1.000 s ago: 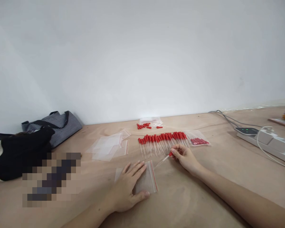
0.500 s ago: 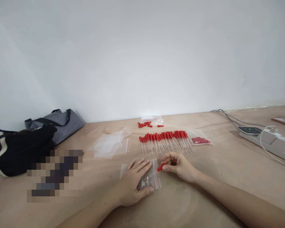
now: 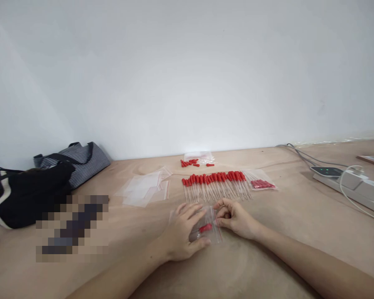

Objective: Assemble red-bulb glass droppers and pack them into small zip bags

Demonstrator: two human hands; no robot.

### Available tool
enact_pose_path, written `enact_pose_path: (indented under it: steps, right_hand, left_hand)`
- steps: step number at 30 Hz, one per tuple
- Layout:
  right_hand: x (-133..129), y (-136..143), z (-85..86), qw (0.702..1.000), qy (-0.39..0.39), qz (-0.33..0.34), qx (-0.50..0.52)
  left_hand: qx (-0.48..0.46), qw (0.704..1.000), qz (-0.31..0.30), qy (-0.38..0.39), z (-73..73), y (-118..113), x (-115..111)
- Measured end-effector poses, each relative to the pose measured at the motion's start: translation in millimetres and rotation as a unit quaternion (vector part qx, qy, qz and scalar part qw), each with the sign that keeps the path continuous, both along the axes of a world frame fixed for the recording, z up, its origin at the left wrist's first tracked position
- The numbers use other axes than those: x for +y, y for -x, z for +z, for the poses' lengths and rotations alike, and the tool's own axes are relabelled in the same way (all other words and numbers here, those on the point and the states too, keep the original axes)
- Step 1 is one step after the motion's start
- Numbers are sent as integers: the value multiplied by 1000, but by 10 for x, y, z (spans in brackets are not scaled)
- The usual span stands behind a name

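Note:
A clear zip bag (image 3: 217, 234) lies on the table in front of me, with a red-bulbed dropper (image 3: 205, 227) inside it; the dropper's thin stem is mostly hidden. My left hand (image 3: 187, 230) rests over the bag with its fingers spread. At the bag's red-striped mouth, the thumb and fingers of my right hand (image 3: 232, 216) are pinched on the edge. Beyond both hands lies a row of droppers (image 3: 218, 182), red bulbs toward the wall and pale stems toward me.
Flat zip bags (image 3: 145, 187) are spread left of the row. A filled bag (image 3: 263, 183) lies to its right. Loose red bulbs (image 3: 190, 162) sit near the wall. Farther out are a striped bag (image 3: 92, 164), a black bag (image 3: 40, 195) and a power strip (image 3: 349, 189) with cables.
The red bulb, formerly between my right fingers at the bag's mouth, is now inside the bag. The bag and my left hand have shifted right, and my right hand is at the bag's edge.

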State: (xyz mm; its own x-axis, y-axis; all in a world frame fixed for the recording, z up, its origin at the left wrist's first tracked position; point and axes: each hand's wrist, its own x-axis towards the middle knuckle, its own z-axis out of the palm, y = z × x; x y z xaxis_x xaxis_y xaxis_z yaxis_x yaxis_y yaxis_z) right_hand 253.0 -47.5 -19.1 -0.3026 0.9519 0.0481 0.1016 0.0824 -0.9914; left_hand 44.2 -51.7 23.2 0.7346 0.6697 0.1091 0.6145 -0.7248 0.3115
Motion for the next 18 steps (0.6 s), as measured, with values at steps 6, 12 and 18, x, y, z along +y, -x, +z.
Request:
enact_pose_path:
  steps: [6,12,18]
  right_hand:
    - [16,14,-43,998,-24,0,-65]
    - [-28,76,-14,984,-110,-48,-135]
    - [414,-168,291,950,-154,-47,-269]
  left_hand:
    - [-2,999,9,48,48,354,-71]
    - [27,997,-4,65,51,285,-109]
    - [38,996,-8,75,93,300,-113]
